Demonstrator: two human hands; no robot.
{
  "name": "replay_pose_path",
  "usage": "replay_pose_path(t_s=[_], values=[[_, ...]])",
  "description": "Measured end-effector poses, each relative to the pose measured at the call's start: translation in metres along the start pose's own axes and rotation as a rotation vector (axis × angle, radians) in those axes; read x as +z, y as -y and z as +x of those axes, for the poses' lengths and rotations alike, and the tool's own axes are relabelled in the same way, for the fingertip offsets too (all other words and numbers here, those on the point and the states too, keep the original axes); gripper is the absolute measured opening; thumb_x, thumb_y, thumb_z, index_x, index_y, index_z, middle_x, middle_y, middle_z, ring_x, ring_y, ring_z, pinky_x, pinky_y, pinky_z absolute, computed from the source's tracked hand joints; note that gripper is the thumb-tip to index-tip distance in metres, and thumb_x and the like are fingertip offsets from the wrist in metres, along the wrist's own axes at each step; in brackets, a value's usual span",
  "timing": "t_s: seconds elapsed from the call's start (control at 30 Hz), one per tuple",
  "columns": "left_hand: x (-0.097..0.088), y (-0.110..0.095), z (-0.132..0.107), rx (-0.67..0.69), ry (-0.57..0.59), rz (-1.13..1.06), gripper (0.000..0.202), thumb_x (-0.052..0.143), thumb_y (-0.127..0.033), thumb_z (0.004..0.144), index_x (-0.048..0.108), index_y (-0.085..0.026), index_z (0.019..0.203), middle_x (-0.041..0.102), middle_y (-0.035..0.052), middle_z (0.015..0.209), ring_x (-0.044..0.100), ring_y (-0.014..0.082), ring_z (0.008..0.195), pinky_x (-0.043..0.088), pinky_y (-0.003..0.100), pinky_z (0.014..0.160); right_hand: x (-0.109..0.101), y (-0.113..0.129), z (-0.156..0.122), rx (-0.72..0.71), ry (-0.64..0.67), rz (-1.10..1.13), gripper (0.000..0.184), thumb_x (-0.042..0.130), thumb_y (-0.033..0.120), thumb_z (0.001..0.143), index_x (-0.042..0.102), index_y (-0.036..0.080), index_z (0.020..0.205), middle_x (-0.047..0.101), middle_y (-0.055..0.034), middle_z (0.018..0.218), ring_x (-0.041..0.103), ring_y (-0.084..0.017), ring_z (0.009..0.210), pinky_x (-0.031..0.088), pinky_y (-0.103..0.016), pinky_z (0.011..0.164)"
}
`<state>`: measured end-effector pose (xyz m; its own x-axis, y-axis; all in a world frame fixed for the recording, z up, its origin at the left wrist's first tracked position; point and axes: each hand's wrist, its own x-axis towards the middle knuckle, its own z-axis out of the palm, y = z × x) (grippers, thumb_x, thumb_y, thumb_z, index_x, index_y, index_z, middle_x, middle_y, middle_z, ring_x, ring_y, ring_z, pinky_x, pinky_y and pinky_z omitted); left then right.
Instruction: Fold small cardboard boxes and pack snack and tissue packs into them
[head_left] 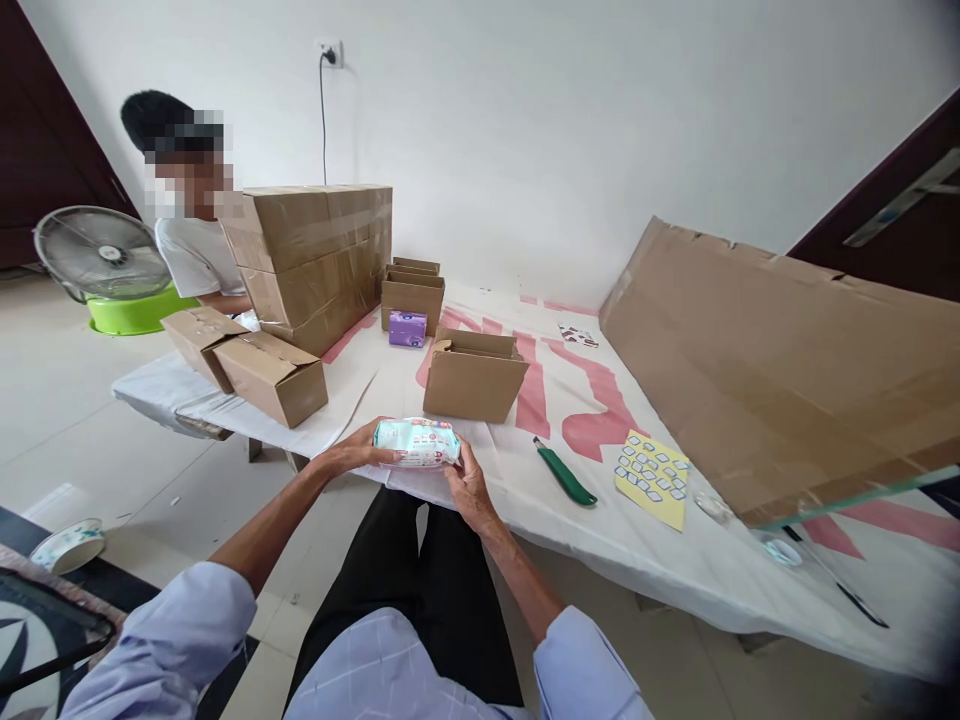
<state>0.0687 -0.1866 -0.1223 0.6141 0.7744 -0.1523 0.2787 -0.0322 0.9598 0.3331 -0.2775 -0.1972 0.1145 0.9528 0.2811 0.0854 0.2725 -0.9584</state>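
Note:
Both of my hands hold a soft pale-green pack of wipes (417, 442) just above the near edge of the low table (675, 560). My left hand (352, 453) grips its left end, fingers curled round it. Its right end is gripped by my right hand (469, 485). An open cardboard box (472, 375) stands upright right behind the pack. A green box cutter (565, 472) lies on the cloth to the right of my right hand, and beside it a yellow sticker sheet (654, 477).
Another person (196, 250) sits at the far left behind a stack of sealed cartons (315, 260). Two closed boxes (251, 365) lie at the left, more open boxes and a purple pack (407, 328) at the back. A big flat cardboard sheet (787, 370) leans at the right. A fan (101, 255) stands on the floor.

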Motion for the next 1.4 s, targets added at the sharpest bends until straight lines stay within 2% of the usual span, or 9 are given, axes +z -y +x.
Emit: replay_pose_path(t_s=[0.1,0.4,0.53,0.67,0.83,0.93,1.17,1.3,1.4], values=[[0.001,0.005,0.014,0.083,-0.010,0.000,0.097,0.100,-0.041,0.059,0.057,-0.022,0.145,0.073,0.0102,0.131,0.067,0.0358,0.127,0.054,0.046,0.106,0.000,-0.005,0.007,0.004,-0.015,-0.019,0.067,0.066,0.029,0.090,0.059,0.025,0.157,0.070,-0.0095,0.154,0.069,-0.027,0.138,0.056,-0.043,0.122],[-0.013,0.004,0.036,0.139,-0.161,-0.025,0.079,0.098,-0.031,0.056,0.064,-0.020,0.125,0.074,0.0060,0.111,0.070,0.0303,0.108,0.055,0.038,0.089,0.007,0.001,0.046,-0.016,0.001,-0.032,0.068,0.064,0.029,0.088,0.060,0.025,0.156,0.073,-0.0098,0.150,0.070,-0.027,0.136,0.055,-0.044,0.122],[-0.039,-0.028,0.039,0.152,-0.218,-0.106,0.081,0.095,-0.027,0.057,0.062,-0.020,0.131,0.074,0.0066,0.110,0.070,0.0274,0.099,0.056,0.033,0.078,0.017,0.027,0.091,-0.101,0.032,-0.029,0.069,0.066,0.030,0.091,0.057,0.024,0.159,0.068,-0.0103,0.157,0.066,-0.027,0.141,0.051,-0.045,0.126],[-0.067,-0.085,0.033,0.297,-0.327,-0.031,0.083,0.098,-0.030,0.060,0.063,-0.020,0.135,0.074,0.0077,0.116,0.069,0.0272,0.102,0.057,0.032,0.077,0.025,0.077,0.139,-0.275,0.040,-0.071,0.067,0.065,0.031,0.097,0.054,0.026,0.163,0.064,-0.0083,0.162,0.060,-0.028,0.149,0.046,-0.048,0.132],[-0.082,-0.128,0.013,0.446,-0.435,0.081,0.082,0.103,-0.045,0.066,0.069,-0.024,0.137,0.071,0.0065,0.123,0.068,0.0287,0.111,0.058,0.033,0.087,0.022,0.125,0.143,-0.521,0.032,-0.196,0.058,0.060,0.031,0.106,0.051,0.034,0.163,0.053,-0.0054,0.172,0.045,-0.031,0.164,0.039,-0.055,0.137],[-0.080,-0.113,0.010,0.395,-0.375,0.122,0.088,0.107,-0.043,0.059,0.072,-0.025,0.138,0.072,0.0065,0.128,0.068,0.0293,0.112,0.059,0.036,0.093,0.020,0.112,0.118,-0.603,0.079,-0.269,0.054,0.060,0.024,0.103,0.054,0.033,0.156,0.049,-0.0073,0.176,0.039,-0.031,0.168,0.037,-0.059,0.138],[-0.075,-0.026,0.036,0.380,-0.342,0.308,0.085,0.105,-0.043,0.058,0.075,-0.020,0.134,0.070,0.0129,0.133,0.067,0.0342,0.119,0.058,0.045,0.104,0.000,0.048,0.083,-0.526,0.214,-0.417,0.046,0.063,0.018,0.097,0.065,0.028,0.142,0.056,-0.0124,0.171,0.051,-0.031,0.161,0.044,-0.059,0.134],[-0.073,0.011,0.039,0.385,-0.307,0.426,0.083,0.099,-0.036,0.065,0.072,-0.020,0.141,0.067,0.0150,0.137,0.064,0.0376,0.132,0.054,0.050,0.114,-0.062,0.061,0.109,-0.599,0.006,-0.634,0.044,0.071,0.028,0.098,0.070,0.031,0.142,0.061,-0.0111,0.165,0.050,-0.036,0.160,0.036,-0.067,0.136],[-0.071,0.027,0.034,0.371,-0.287,0.486,0.086,0.094,-0.030,0.069,0.066,-0.021,0.150,0.063,0.0159,0.143,0.061,0.0385,0.139,0.053,0.053,0.120,-0.124,0.077,0.145,-0.553,-0.193,-0.795,0.064,0.082,0.036,0.092,0.065,0.024,0.152,0.057,-0.0166,0.168,0.046,-0.042,0.161,0.032,-0.072,0.135]])
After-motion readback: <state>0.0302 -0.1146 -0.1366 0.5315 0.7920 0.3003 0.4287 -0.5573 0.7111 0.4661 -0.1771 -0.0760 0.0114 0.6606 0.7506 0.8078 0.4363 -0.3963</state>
